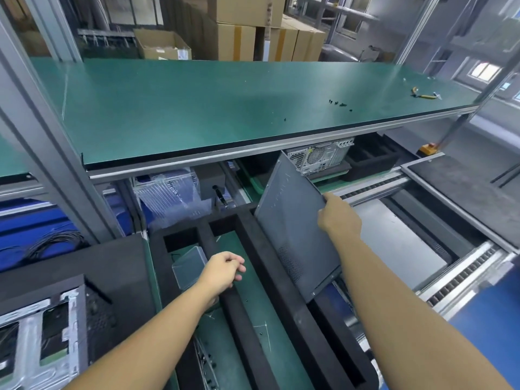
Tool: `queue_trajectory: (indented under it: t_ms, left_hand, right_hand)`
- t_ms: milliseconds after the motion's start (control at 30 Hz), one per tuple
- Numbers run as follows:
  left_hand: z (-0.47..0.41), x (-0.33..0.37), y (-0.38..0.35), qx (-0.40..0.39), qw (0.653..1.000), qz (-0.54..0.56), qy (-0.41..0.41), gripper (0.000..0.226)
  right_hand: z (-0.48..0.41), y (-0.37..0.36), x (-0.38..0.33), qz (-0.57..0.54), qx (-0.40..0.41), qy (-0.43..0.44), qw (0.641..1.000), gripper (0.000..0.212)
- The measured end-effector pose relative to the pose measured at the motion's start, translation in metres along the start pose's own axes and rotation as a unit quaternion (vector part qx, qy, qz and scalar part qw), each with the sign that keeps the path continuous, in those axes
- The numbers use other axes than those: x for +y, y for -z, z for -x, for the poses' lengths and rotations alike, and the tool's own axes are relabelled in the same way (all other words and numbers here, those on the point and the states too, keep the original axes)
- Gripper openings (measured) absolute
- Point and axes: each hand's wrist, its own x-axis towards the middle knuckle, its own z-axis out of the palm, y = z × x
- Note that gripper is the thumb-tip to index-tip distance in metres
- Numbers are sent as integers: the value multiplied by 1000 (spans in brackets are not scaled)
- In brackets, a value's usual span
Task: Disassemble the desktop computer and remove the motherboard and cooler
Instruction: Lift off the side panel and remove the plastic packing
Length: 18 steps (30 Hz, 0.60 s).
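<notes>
My right hand (pixel 339 215) grips the right edge of a dark grey desktop computer case (pixel 292 223), which stands tilted above a black foam tray (pixel 253 280). My left hand (pixel 223 270) hovers over the tray's middle foam divider with loosely curled fingers and holds nothing. A small clear plastic box (pixel 187 267) lies in the tray just left of that hand. A second desktop computer (pixel 320 159), its rear panel showing, sits further back under the shelf.
A long green shelf (pixel 197 108) spans above, carrying several small black screws (pixel 339 103) and yellow-handled pliers (pixel 423 94). An open metal chassis (pixel 39 339) sits at lower left. A roller conveyor (pixel 461 277) runs along the right. Cardboard boxes (pixel 253 32) stack behind.
</notes>
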Motion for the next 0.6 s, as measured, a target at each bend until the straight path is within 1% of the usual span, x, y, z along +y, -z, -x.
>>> queue_trajectory:
  t_ms: [100,167,233,267,300,333,367,467,533,600]
  left_hand:
    - [0,-4,4,3,1000,-5,13,25]
    - [1,-6,8,4,1000,-5,19,25]
    - [3,-6,13,8,1000,-8,23,25]
    - [4,-6,16,11,1000,-10,22,25]
    - [4,-6,19,15,1000,-9,19,25]
    - [5,-5,22,18,1000,-5,18,26]
    - [7,-5,25,21,1000,1,16,27]
    - [15,-7,36,28,1000,12,5,29]
    - [23,-9,43,35,999,15,-7,30]
    - [32,-11,52,42,999,22,-21,32]
  right_hand:
    - [-14,4,10,5,-53,-16,998,31]
    - [-15,1,11,43,-48,-19,998,34]
    - [-8,-6,6,100,29,0,995,43]
    - [-3,-9,2,112,78,11,991,52]
    - [3,-10,-4,103,119,19,987,60]
    - [9,-11,-12,81,143,26,986,63]
    - [14,-12,-21,59,153,38,986,62]
    - [36,-19,-49,26,127,105,986,44]
    - [52,-24,-66,-9,81,141,987,34]
    - [69,-27,-80,-75,23,153,985,28]
